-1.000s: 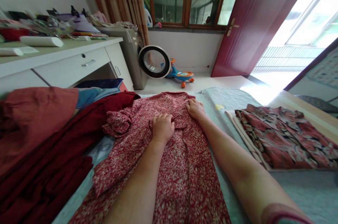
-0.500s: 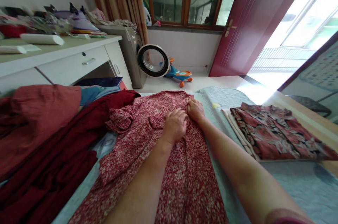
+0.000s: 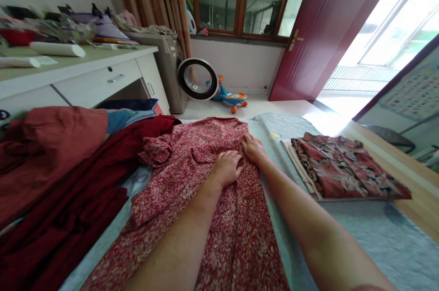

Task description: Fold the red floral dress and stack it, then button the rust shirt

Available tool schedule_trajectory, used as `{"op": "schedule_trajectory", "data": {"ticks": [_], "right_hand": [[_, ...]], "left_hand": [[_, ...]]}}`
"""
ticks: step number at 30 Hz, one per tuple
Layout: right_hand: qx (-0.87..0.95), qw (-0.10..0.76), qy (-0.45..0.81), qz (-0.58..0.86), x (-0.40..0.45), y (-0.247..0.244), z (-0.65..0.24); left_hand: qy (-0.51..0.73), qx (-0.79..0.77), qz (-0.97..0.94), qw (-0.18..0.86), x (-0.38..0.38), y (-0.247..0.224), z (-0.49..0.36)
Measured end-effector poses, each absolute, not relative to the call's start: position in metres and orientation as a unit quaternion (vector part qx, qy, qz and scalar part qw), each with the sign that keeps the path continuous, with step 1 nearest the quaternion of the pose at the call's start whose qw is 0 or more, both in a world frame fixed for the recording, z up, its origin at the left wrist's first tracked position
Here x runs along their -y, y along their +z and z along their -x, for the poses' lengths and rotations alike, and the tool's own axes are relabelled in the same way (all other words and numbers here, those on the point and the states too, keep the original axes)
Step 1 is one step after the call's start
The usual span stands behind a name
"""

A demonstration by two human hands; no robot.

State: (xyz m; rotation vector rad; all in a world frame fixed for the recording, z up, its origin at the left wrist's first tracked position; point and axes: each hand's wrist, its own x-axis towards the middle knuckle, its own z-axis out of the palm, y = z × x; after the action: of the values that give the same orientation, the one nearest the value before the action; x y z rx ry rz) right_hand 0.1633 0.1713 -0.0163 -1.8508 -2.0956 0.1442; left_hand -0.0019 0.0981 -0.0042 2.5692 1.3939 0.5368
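A red dress or long shirt with a small pale print (image 3: 195,190) is spread lengthwise on the pale blue bed cover, its right side folded inward in a long straight edge. My left hand (image 3: 228,168) rests on its upper middle, palm down, fingers laid on the cloth beside a pocket-like flap (image 3: 202,156). Close by, my right hand (image 3: 254,148) lies along the garment's upper right edge with its fingers extended over the fabric. A bunched short sleeve (image 3: 156,150) sticks out at the left.
Dark red clothing (image 3: 75,208) and a rust-coloured garment (image 3: 58,140) are heaped at left. Folded floral clothes (image 3: 346,167) lie at right on the bed cover (image 3: 370,231). Beyond are a white desk (image 3: 99,81), a washing machine with its door open (image 3: 198,78) and a ride-on toy (image 3: 229,96).
The view has shifted slightly. My right hand's fingers have straightened and flattened on the garment's edge. My left hand stays on the cloth, a little lower.
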Motion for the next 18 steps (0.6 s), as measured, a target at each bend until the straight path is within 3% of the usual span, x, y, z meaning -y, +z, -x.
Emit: {"op": "schedule_trajectory", "data": {"ticks": [10, 18], "right_hand": [[0.765, 0.172, 0.033, 0.620, -0.092, -0.017, -0.173], [0.783, 0.112, 0.078, 0.607, -0.033, -0.005, -0.176]], "left_hand": [[0.202, -0.469, -0.855, 0.090, -0.098, -0.011, 0.002], [0.222, -0.469, -0.850, 0.091, -0.100, -0.015, 0.001]]}}
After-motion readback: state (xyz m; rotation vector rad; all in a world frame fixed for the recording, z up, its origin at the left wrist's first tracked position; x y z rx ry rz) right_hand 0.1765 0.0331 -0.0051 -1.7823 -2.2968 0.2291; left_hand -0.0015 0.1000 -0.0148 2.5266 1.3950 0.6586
